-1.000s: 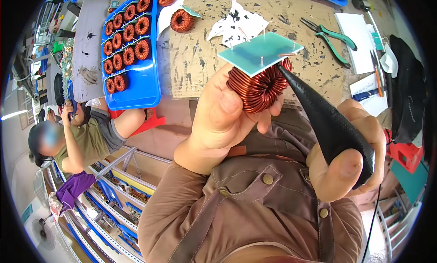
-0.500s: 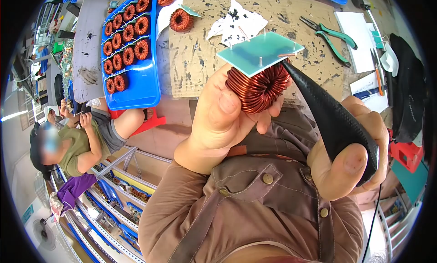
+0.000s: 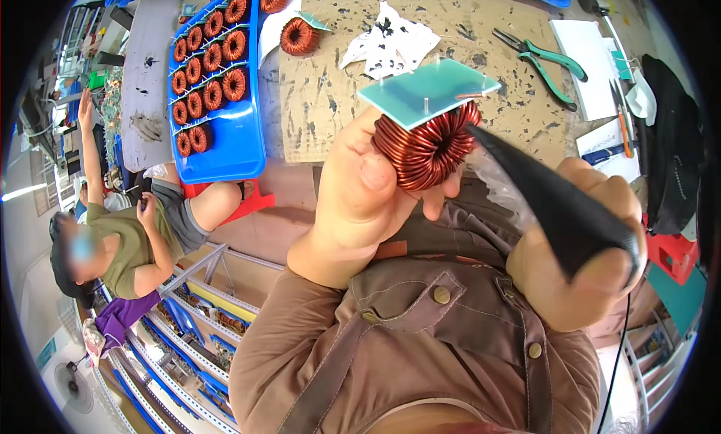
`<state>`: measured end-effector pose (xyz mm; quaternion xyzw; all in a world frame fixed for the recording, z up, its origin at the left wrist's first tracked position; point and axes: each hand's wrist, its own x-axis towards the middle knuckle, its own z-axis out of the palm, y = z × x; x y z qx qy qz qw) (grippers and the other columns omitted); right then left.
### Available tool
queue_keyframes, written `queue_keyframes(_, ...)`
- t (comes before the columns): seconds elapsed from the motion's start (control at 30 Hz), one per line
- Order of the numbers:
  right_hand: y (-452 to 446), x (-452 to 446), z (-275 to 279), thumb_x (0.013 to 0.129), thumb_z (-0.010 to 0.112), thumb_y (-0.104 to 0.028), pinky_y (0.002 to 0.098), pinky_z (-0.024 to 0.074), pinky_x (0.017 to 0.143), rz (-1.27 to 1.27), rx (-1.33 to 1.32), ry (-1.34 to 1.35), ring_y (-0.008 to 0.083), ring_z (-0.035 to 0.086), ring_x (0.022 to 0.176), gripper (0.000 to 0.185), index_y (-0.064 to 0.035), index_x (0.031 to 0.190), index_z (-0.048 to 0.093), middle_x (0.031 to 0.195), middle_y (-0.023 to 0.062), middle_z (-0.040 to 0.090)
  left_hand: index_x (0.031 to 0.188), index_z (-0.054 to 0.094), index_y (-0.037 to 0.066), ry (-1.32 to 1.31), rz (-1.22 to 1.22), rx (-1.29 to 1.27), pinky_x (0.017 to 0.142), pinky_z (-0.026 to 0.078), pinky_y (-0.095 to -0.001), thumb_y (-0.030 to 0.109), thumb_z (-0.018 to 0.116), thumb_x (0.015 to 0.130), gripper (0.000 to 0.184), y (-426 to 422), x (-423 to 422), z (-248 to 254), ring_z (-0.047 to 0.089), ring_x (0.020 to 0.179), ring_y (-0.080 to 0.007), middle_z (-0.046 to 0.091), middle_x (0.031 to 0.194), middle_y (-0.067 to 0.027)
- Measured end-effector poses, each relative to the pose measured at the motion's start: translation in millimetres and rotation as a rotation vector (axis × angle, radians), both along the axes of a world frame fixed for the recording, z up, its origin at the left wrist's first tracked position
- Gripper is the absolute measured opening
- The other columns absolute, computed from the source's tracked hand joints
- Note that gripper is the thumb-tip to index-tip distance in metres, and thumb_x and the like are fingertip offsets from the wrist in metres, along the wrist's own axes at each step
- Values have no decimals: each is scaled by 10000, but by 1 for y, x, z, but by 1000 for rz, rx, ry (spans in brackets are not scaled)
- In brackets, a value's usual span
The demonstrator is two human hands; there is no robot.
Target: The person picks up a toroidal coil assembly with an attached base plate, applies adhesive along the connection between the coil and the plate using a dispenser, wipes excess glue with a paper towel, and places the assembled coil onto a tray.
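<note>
Copper coil (image 3: 419,154) under green board (image 3: 443,79)
Pins (image 3: 426,105) top the board; a tapered black bag (image 3: 552,197) points at the coil.

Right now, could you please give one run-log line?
left hand: holds copper-wound toroid under green board; right hand: grips black tapered tool, tip beside toroid; green-handled pliers: on table

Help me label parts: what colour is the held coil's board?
The board is green, in the head view.
</note>
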<state>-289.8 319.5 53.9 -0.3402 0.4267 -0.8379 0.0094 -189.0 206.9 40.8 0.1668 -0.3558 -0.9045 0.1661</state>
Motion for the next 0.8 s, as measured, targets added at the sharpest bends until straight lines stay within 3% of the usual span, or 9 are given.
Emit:
queue_keyframes(0.07, -1, 2, 4, 765, 365, -432, 325, 325, 470, -75, -105, -249, 202, 408, 491, 537, 82, 623, 425, 511, 131, 391, 1204, 342, -33, 51, 59, -12, 485, 477, -217, 407, 634, 719, 717, 1, -1, 0, 566, 770, -191, 530, 1023, -169)
queue_keyframes(0.13, 13, -6, 8, 725, 229, -560, 340, 367, 539, -139, 200, -191, 225, 460, 559, 689, 83, 596, 439, 530, 152, 435, 1184, 375, -34, 64, 95, -85, 501, 490, -226, 355, 615, 752, 629, -1, -3, 0, 571, 780, -186, 540, 1018, -163)
queue_keyframes(0.23, 30, -20, 10, 780, 225, -507, 316, 385, 491, -195, 547, 30, 235, 490, 552, 662, 85, 599, 460, 574, 182, 488, 1124, 444, -35, 49, 127, -195, 511, 500, -236, 214, 589, 788, 442, 2, -3, 6, 574, 772, -179, 550, 1001, -150)
queue_keyframes(0.27, 31, -19, 6, 787, 257, -489, 311, 357, 474, -215, 470, 70, 224, 460, 529, 625, 75, 599, 450, 561, 166, 465, 1069, 485, -42, 37, 146, -208, 513, 502, -236, 113, 572, 788, 332, 3, -1, 7, 574, 765, -168, 561, 976, -141)
queue_keyframes(0.37, 14, -13, 1, 810, 354, -435, 295, 274, 422, -270, 240, 183, 192, 368, 462, 528, 44, 598, 420, 521, 118, 397, 1066, 481, -47, -3, 135, -266, 518, 503, -234, 73, 570, 780, 323, 1, 2, 7, 575, 764, -164, 571, 949, -138)
queue_keyframes(0.5, 13, -5, -1, 798, 449, -445, 285, 179, 424, -250, 205, 208, 140, 239, 439, 510, -8, 567, 327, 495, 50, 273, 1040, 480, -55, 141, 54, -23, 467, 506, -228, 171, 567, 805, 337, -6, -3, 5, 587, 660, -177, 577, 894, -148)
queue_keyframes(0.63, 16, -6, 1, 809, 445, -424, 286, 231, 421, -128, 246, 285, 157, 311, 450, 487, 2, 596, 343, 502, 79, 327, 1026, 477, -46, 33, 15, 150, 439, 505, -235, 257, 527, 831, 364, -5, -3, 8, 586, 624, -177, 576, 856, -147)
queue_keyframes(0.7, 18, -3, 6, 816, 445, -408, 286, 254, 421, -115, 364, 268, 161, 335, 457, 472, 10, 616, 354, 510, 94, 351, 1209, 347, -16, 119, 8, 234, 515, 537, -261, 242, 461, 860, 449, -5, 5, -4, 495, 997, -273, 445, 1136, -215)
queue_keyframes(0.8, 16, -2, 10, 823, 444, -383, 281, 281, 425, -107, 442, 271, 162, 360, 467, 451, 23, 640, 369, 522, 115, 379, 1138, 406, -13, 75, 12, 257, 505, 537, -269, 243, 465, 859, 383, -3, 4, -2, 489, 929, -253, 473, 1066, -187)
